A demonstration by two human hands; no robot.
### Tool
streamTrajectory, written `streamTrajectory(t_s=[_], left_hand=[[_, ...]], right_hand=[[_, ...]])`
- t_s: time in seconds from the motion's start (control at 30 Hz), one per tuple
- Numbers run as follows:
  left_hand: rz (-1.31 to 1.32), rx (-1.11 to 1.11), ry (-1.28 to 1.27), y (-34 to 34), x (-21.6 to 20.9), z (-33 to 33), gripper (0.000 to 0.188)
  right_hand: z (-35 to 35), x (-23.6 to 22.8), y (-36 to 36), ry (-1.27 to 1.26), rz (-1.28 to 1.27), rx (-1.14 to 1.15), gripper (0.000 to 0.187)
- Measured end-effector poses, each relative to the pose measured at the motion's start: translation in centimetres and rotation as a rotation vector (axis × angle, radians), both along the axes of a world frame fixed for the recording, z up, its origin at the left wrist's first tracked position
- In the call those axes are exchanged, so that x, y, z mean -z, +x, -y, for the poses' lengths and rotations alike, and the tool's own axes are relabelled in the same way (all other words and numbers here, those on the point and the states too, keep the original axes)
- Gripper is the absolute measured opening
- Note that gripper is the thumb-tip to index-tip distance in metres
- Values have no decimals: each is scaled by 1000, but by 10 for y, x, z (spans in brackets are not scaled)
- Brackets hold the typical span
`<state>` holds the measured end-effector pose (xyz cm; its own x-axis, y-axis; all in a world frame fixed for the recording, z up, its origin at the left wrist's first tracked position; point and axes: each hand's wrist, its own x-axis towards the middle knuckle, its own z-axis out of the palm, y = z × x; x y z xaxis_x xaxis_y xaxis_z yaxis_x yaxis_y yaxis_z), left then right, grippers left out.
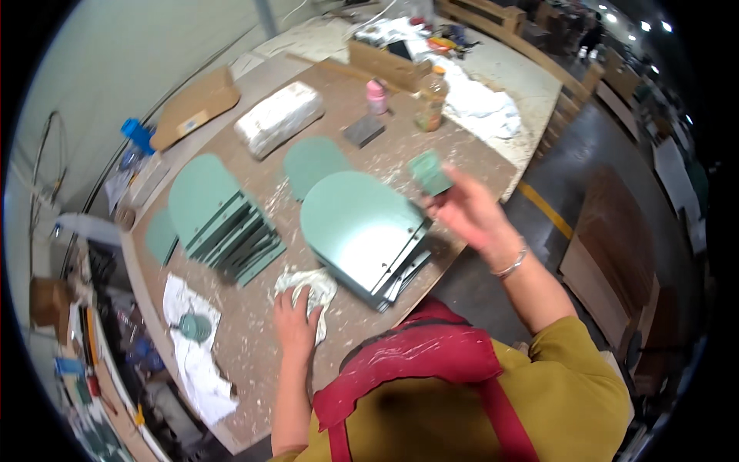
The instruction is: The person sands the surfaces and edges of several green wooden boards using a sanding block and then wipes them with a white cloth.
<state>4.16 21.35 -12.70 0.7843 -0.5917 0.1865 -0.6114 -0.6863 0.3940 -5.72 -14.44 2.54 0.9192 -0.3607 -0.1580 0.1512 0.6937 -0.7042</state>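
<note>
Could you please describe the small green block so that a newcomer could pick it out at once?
On the brown table, find the rounded green panels stacked on the right. Beside them, the person's right hand holds the small green block; unlike the broad, round-ended panels, it is squarish and hand-sized.

It's a wkshp, per speckled wkbench (pixel 262 369), stacked green panels (pixel 362 219) & yellow-lined flr (pixel 573 173).

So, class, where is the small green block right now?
In the head view, the small green block is right of centre, held in the person's right hand, to the upper right of the right-hand stack of rounded green panels.
</note>
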Motion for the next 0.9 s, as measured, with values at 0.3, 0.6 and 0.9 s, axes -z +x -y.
streamTrajectory(t_s=[0.3, 0.6, 0.9], left_hand=[[9, -239, -119, 3, 0, -7, 41], [136, -300, -542, 6, -143, 63, 30], [90, -248, -219, 37, -141, 98, 27]], right_hand=[[47, -8, 0, -103, 92, -43, 33], [-27, -8, 39, -695, 407, -805, 27], [-18, 5, 57, -615, 351, -1118, 28]])
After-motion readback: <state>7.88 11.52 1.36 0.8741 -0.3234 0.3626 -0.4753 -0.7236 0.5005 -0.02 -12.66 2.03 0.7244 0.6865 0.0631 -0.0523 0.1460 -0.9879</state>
